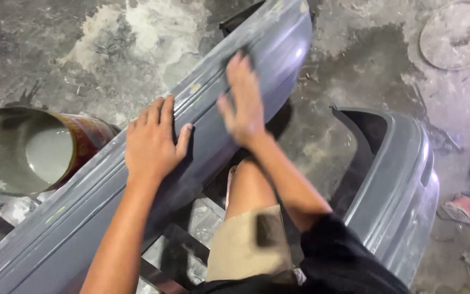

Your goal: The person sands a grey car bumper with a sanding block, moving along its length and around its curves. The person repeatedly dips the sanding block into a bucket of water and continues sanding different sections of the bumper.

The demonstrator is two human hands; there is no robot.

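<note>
Head view: left hand (pixel 150 139) lies flat, fingers spread, on the grey primed bumper (pixel 191 141) that runs diagonally across a metal stand (pixel 191 239). Right hand (pixel 243 100), open and blurred, presses further up the panel. Risk: uneven pressure may tip the bumper off the stand toward the open paint can (pixel 33 149).

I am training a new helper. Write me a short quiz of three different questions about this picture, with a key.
1. True or false: both hands rest on the same grey bumper.
2. Which object stands left of the bumper? A) a large open can B) a tyre C) a ladder
3. Fill in: a second grey bumper lies to the person's ____.

Key
1. True: the left hand and the right hand lie flat on the long grey bumper.
2. A, the large open can.
3. Right: the second bumper.
</note>
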